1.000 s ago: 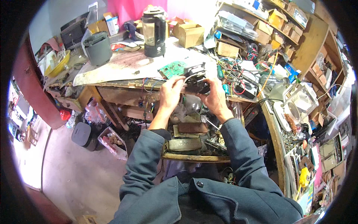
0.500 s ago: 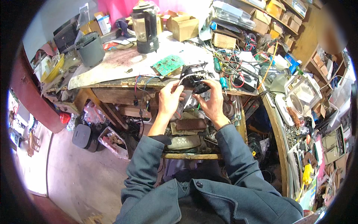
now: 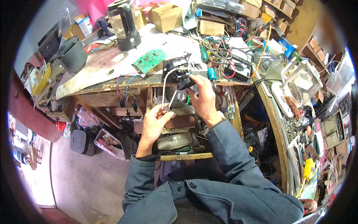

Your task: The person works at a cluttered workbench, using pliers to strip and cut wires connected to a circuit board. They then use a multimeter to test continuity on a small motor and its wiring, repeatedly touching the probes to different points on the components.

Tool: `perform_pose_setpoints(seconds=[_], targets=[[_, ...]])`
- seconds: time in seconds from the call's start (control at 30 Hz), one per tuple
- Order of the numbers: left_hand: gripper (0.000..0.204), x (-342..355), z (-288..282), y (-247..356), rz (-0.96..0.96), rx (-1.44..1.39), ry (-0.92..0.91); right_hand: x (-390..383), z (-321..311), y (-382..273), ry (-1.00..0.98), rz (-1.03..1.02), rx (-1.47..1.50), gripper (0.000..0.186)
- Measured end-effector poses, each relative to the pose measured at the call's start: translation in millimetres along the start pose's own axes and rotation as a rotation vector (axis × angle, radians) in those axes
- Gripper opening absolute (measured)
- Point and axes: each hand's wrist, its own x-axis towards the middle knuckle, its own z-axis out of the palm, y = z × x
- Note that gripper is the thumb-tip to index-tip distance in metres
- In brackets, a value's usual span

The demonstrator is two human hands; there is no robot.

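A black device (image 3: 173,69) with a pale metal part stands at the front edge of the workbench, over the open drawer. My right hand (image 3: 203,97) is closed on a black knob-like piece (image 3: 184,83) at the device's near side. From the device a thin white cable (image 3: 164,87), perhaps a tube, bends down toward me. Below the bench edge my left hand (image 3: 156,121) pinches its lower part between thumb and fingers. Behind the device, to the left, a green circuit board (image 3: 150,61) lies on the white bench cover.
The open drawer (image 3: 186,156) under my hands holds tools and a grey case (image 3: 174,141). A blender (image 3: 123,26) and a dark grey bin (image 3: 71,56) stand at the back left. Tangled wires (image 3: 220,52) and a teal-handled screwdriver (image 3: 212,74) lie right of the device.
My left hand has moved down and toward me, away from the device, with the white cable pulled into a longer bend. My right hand stays at the black piece. The view has shifted slightly.
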Motion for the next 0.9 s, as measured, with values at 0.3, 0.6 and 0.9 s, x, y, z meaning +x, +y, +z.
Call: perform_pose_setpoints(seconds=[0.3, 0.6, 0.9], targets=[[0.023, -14, -31, 1, 0.040, 0.124, -0.026, 9, -15, 0, 0.130, 0.167, 0.205, 0.057], [0.011, -30, -44, 5, -0.008, 0.148, -0.141, 14, -114, -10, -0.267, 0.392, 0.246, 0.022], [0.025, -33, -31, 5, -0.113, 0.206, -0.169, -36, -158, -25, -0.758, 0.232, -0.069, 0.017]])
